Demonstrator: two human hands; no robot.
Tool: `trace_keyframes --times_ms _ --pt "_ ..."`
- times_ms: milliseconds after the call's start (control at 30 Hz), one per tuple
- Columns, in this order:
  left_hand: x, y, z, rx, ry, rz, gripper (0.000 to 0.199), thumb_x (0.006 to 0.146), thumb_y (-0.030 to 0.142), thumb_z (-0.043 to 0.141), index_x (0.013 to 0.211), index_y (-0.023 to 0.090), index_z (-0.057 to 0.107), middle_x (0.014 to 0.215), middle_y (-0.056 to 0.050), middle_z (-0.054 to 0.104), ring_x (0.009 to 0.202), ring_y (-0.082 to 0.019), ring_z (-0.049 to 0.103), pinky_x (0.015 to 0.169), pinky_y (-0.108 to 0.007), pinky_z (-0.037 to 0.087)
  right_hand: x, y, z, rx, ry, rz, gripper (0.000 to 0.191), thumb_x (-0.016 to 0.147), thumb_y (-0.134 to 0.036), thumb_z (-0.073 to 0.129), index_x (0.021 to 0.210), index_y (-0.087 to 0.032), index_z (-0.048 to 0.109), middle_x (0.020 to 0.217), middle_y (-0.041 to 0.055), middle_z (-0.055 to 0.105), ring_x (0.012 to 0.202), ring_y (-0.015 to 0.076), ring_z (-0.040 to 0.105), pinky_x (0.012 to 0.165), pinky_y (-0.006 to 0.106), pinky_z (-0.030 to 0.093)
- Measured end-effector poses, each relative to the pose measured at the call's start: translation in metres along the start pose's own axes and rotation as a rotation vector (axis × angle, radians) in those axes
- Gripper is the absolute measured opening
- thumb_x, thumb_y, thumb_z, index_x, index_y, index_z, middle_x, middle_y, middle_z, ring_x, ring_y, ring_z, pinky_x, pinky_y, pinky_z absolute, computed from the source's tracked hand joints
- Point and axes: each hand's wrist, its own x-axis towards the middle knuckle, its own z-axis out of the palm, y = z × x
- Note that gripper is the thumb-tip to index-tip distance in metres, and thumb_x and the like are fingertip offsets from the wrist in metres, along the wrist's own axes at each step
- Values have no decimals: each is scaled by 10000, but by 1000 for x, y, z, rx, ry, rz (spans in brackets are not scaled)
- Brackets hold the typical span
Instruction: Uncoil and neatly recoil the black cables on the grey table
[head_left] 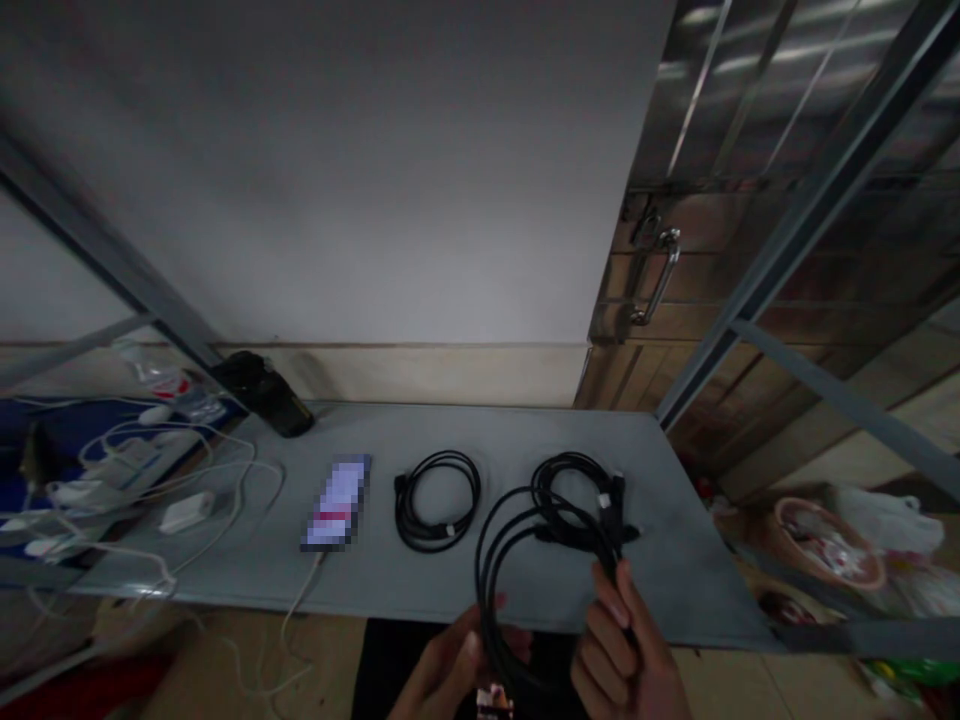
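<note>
A black cable (489,560) hangs in loose loops between my hands, just in front of the table's near edge. My right hand (626,650) is closed round the bundled strands, and a plug with a pale metal tip (609,508) sticks up above its fingers. On the other side of the loops, my left hand (457,660) has its fingers curled about the strands; part of the grip is hidden. Behind the held loops lies a second coiled black cable (574,460), partly overlapped by them. Another neat black coil (478,500) rests on the table to its left.
On the grey table (675,560) a lit phone (337,505) lies with a white cord plugged in. Farther left are a white charger (186,512), a power strip (124,465), a dark bottle (266,395) and a clear bottle (180,388). Metal posts (795,190) flank the table.
</note>
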Motion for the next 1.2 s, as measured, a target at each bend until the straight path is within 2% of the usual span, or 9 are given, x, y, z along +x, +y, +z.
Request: trace_keyframes --times_ms 133,300,433,600,700,800,967,1067,1200 --pt "8 23 20 -373 105 98 713 962 626 836 1576 316 649 1314 -163 835 1099 -355 843 968 -492 660 30 23 17 -104 64 -74 667 889 -801 841 780 -282 438 531 -159 166 438 81 89 407 220 208" --pt "40 59 17 -425 369 361 710 921 573 893 1520 294 635 1382 -147 798 1139 -312 825 956 -425 660 93 63 22 -528 201 -348 659 978 -911 591 823 -292 429 659 -90 357 571 141 406 602 310 462" --pt "77 82 -14 -67 492 602 678 992 531 813 1575 310 547 1272 -79 788 867 -166 751 773 -281 608 142 83 14 -753 156 -304 627 966 -900 623 939 -275 584 873 -1 623 803 205 632 758 355 566" --pt "126 85 -83 511 652 643 707 1023 685 660 1511 180 574 1014 -97 793 785 -248 733 771 -399 631 161 95 -4 -968 -23 -120 771 872 -975 653 1083 -233 645 848 29 726 664 231 712 511 311 533" --pt "141 70 -110 654 712 654 765 951 750 685 1448 170 635 1127 -156 781 1069 -378 769 985 -577 630 144 91 -20 -1097 -31 -140 687 973 -899 607 1051 -221 684 796 37 738 694 230 727 574 311 547" --pt "140 50 -116 779 746 691 734 969 696 688 1480 171 641 1465 -242 672 1446 -481 599 1228 -742 442 119 70 -43 -1229 67 -314 521 1067 -747 609 1136 -243 726 1009 87 775 971 274 741 916 437 597" --pt "116 18 -108 1162 497 835 604 1068 456 704 1644 331 573 1743 -145 515 1646 -403 426 1346 -680 338 94 0 -100 -1846 236 -856 498 1096 -554 686 1520 -299 627 1484 148 689 1417 381 617 1191 590 478" --pt "105 6 -110 1378 260 865 765 1001 509 814 1697 409 513 1721 -112 572 1614 -414 479 1317 -673 396 89 -34 -135 -2128 197 -936 470 1101 -554 681 1493 -296 658 1499 146 690 1422 401 624 1138 598 516" --pt "108 4 -121 1454 166 849 832 976 529 845 1718 394 494 1658 -116 652 1558 -405 563 1303 -644 422 86 -43 -163 -2182 142 -947 266 1127 -461 655 1312 -298 754 1364 111 747 1293 347 705 1097 546 566"
